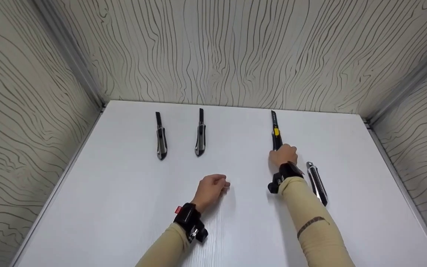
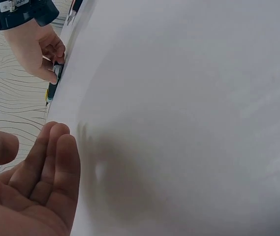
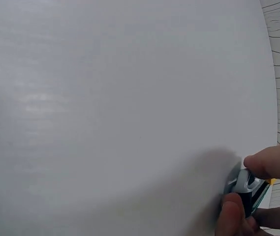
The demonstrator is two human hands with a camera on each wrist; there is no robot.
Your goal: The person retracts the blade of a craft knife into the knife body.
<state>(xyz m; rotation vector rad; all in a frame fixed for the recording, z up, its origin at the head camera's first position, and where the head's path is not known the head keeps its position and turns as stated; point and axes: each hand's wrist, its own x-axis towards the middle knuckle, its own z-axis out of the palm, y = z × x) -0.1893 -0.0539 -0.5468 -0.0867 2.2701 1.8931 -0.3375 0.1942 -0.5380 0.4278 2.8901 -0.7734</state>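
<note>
Right hand [image 1: 284, 155]: grip clamped on near end of the yellow-buttoned knife [image 1: 277, 134], upper right of head view, blade tip close to the table's [image 1: 239, 148] far edge. Left hand [image 1: 211, 189]: grip apart, lower centre. Left knife [image 1: 162, 142] and second knife [image 1: 200, 139] upper left, wide gap to the held one. Silver-black knife [image 1: 318, 182] beside right sleeve [image 1: 321, 237], well off the right edge.

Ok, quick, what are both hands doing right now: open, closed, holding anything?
Left hand: open, holding nothing.
Right hand: closed, gripping the utility knife with the yellow slider.
</note>
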